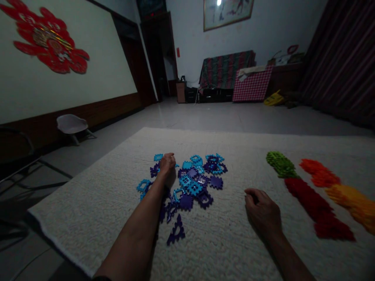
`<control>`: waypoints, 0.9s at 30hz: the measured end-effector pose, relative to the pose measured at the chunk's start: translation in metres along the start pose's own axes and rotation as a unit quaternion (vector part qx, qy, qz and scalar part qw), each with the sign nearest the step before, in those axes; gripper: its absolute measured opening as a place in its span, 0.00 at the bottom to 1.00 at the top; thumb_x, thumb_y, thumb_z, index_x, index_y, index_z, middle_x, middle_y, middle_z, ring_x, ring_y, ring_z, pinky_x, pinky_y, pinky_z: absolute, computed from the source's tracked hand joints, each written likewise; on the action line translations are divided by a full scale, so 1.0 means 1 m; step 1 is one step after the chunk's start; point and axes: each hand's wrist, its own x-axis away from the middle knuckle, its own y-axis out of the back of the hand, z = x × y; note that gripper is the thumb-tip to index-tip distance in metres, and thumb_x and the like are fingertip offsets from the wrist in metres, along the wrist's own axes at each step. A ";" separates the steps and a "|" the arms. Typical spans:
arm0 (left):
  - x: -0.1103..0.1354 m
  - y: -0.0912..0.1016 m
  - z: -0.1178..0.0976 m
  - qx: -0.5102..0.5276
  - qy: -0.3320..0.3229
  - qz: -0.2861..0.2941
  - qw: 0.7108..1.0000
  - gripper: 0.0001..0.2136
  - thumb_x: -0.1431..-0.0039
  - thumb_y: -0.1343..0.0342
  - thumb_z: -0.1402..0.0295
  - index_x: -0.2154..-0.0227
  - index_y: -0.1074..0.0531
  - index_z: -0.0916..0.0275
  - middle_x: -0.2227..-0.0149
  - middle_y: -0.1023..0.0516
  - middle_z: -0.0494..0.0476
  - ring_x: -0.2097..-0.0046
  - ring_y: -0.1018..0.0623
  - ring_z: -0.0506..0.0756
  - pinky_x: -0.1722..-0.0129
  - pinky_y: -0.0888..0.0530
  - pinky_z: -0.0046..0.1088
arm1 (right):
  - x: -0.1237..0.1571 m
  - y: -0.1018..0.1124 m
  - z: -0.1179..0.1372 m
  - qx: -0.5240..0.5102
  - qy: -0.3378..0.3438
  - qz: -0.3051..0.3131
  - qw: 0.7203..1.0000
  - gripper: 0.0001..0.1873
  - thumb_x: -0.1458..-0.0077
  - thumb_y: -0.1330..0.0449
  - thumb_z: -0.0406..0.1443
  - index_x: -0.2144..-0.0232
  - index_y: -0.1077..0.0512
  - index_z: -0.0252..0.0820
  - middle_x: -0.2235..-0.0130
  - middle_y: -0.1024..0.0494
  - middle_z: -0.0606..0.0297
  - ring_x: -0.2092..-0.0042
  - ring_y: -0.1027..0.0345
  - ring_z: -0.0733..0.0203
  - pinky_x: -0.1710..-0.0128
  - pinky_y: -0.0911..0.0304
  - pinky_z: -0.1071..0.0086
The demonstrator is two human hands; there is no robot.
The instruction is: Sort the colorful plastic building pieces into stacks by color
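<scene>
My left hand [168, 162] reaches to the far left part of a loose pile of blue and purple interlocking plastic tiles [193, 187]. Its fingers are curled together, and whatever they may pinch is hidden. The tiles have toothed edges; some are solid squares, others are open frames. A purple triangular tile [177, 231] lies apart at the near side of the pile, beside my left forearm. To the right of the pile, my right hand [263, 210] rests on the cream quilted mat [222, 242], loosely closed, with nothing showing in it.
Stacked rows of green tiles [281, 164], dark red tiles [316, 208], orange-red tiles [319, 172] and yellow-orange tiles [353, 203] lie on the right. Beyond the mat are a small pale chair [72, 124], a tiled floor and a cloth-covered cabinet [227, 70].
</scene>
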 end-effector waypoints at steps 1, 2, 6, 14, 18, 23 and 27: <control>-0.001 0.002 0.005 -0.006 0.014 -0.017 1.000 0.21 0.35 0.57 0.70 0.43 0.29 0.62 0.42 0.26 0.60 0.40 0.29 0.57 0.40 0.34 0.32 | 0.000 0.000 0.000 0.003 -0.001 0.001 1.000 0.15 0.50 0.48 0.40 0.67 0.23 0.42 0.62 0.20 0.57 0.64 0.26 0.55 0.60 0.34 0.63; -0.002 0.002 0.010 -0.015 0.032 -0.031 0.999 0.21 0.35 0.56 0.69 0.43 0.30 0.61 0.41 0.27 0.61 0.39 0.31 0.59 0.39 0.35 0.35 | 0.000 0.000 0.000 0.006 -0.003 0.002 1.000 0.16 0.50 0.49 0.40 0.67 0.23 0.42 0.62 0.20 0.57 0.63 0.26 0.55 0.60 0.34 0.63; -0.003 -0.001 0.023 -0.053 0.123 -0.043 0.990 0.20 0.36 0.53 0.62 0.44 0.30 0.60 0.41 0.30 0.66 0.38 0.34 0.67 0.40 0.36 0.46 | -0.001 0.001 0.002 0.011 -0.014 0.003 1.000 0.16 0.50 0.48 0.41 0.67 0.23 0.42 0.61 0.20 0.57 0.63 0.26 0.54 0.60 0.34 0.63; -0.005 -0.004 0.017 -0.041 0.066 0.023 0.997 0.18 0.37 0.52 0.63 0.47 0.27 0.59 0.40 0.29 0.64 0.40 0.31 0.64 0.40 0.35 0.41 | 0.000 0.000 0.001 0.017 -0.002 -0.001 1.000 0.16 0.50 0.49 0.40 0.67 0.23 0.42 0.61 0.20 0.57 0.63 0.26 0.55 0.60 0.34 0.64; -0.006 -0.010 0.003 -0.015 0.015 0.038 0.999 0.20 0.40 0.49 0.71 0.45 0.26 0.58 0.43 0.24 0.59 0.42 0.27 0.59 0.40 0.36 0.31 | 0.000 -0.001 0.001 0.014 -0.006 0.001 1.000 0.16 0.50 0.49 0.41 0.67 0.23 0.42 0.62 0.20 0.58 0.63 0.26 0.55 0.60 0.34 0.64; -0.005 -0.016 -0.014 0.017 -0.013 0.049 0.999 0.22 0.44 0.45 0.73 0.46 0.25 0.58 0.46 0.22 0.59 0.45 0.24 0.58 0.44 0.32 0.28 | -0.001 -0.001 0.001 0.013 0.002 0.000 1.000 0.16 0.50 0.49 0.41 0.67 0.23 0.42 0.63 0.20 0.58 0.64 0.26 0.55 0.61 0.34 0.64; 0.000 -0.016 -0.027 0.050 -0.036 0.058 0.996 0.21 0.45 0.44 0.73 0.48 0.23 0.59 0.51 0.19 0.59 0.48 0.21 0.58 0.46 0.30 0.29 | -0.001 0.000 0.002 0.012 0.002 -0.002 1.000 0.16 0.50 0.49 0.41 0.68 0.23 0.42 0.63 0.20 0.58 0.65 0.26 0.55 0.62 0.34 0.64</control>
